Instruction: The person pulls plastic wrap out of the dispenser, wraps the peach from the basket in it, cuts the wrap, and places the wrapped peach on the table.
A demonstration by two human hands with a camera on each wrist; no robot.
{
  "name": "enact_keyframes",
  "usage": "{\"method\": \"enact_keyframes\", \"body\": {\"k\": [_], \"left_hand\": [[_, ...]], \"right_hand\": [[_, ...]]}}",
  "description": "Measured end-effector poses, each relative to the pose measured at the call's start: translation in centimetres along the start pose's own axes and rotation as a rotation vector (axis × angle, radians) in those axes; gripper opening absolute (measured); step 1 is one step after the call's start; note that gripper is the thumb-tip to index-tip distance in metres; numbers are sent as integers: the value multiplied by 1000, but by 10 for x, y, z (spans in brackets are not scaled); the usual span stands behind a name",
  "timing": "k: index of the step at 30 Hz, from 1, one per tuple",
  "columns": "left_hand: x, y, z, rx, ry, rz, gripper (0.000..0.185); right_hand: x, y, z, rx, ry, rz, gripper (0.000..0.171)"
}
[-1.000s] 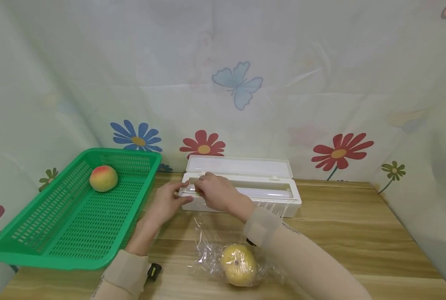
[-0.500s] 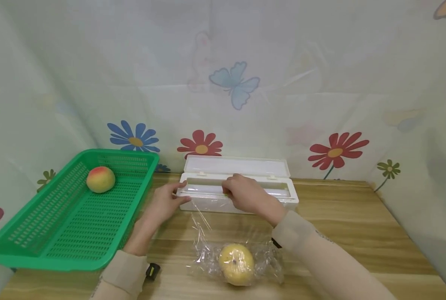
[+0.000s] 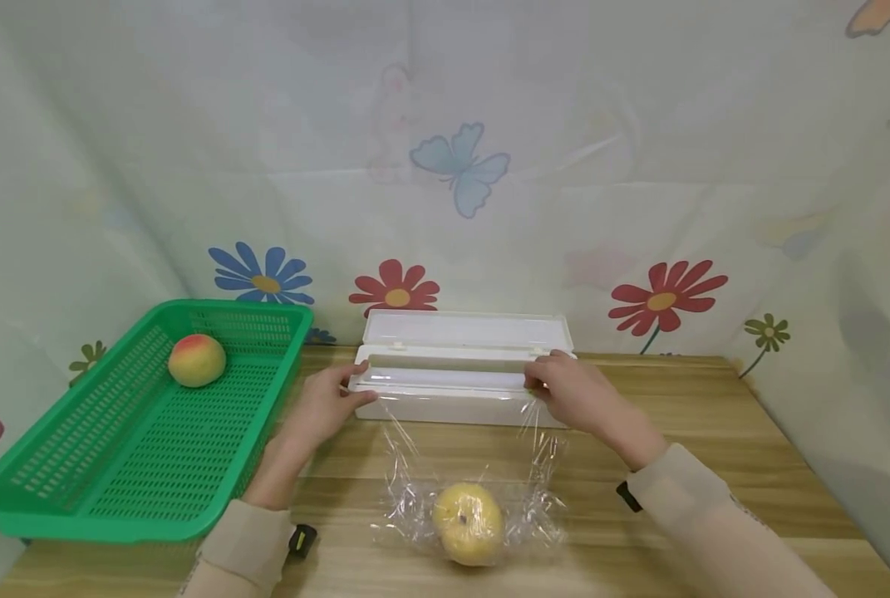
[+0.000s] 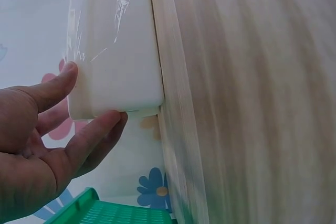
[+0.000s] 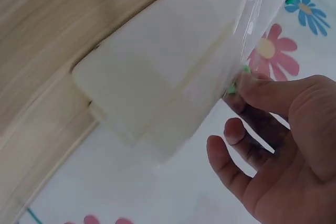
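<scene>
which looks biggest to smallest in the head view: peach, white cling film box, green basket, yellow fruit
1. Green basket
2. White cling film box
3. Yellow fruit and peach, unranked: the yellow fruit looks somewhat larger but sits nearer the camera, so unsure.

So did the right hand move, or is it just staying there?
Yes. The right hand has moved rightward along the white box, from near its left end to near its right end, away from the left hand.

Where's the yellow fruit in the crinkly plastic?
In the head view, the yellow fruit sits low, near the middle, in clear film on the wooden table, nearer the camera than the white box.
</scene>
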State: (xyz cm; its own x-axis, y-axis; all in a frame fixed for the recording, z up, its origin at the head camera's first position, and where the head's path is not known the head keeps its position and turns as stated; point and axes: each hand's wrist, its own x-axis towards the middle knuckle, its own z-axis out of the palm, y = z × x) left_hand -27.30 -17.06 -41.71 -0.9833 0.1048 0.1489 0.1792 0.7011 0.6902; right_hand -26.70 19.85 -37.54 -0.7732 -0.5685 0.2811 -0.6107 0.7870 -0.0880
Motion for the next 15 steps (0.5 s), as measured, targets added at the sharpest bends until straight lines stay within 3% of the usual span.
{"method": "enact_keyframes", "body": {"k": [9,15], "left_hand": [[-1,2,-3,2,-8,11,54],[-2,2,-2,-24,-9,14,54]], "right_hand": [[-37,36,-8,27,32,105,18],[-45,40,-8,48,79,85,16]]}}
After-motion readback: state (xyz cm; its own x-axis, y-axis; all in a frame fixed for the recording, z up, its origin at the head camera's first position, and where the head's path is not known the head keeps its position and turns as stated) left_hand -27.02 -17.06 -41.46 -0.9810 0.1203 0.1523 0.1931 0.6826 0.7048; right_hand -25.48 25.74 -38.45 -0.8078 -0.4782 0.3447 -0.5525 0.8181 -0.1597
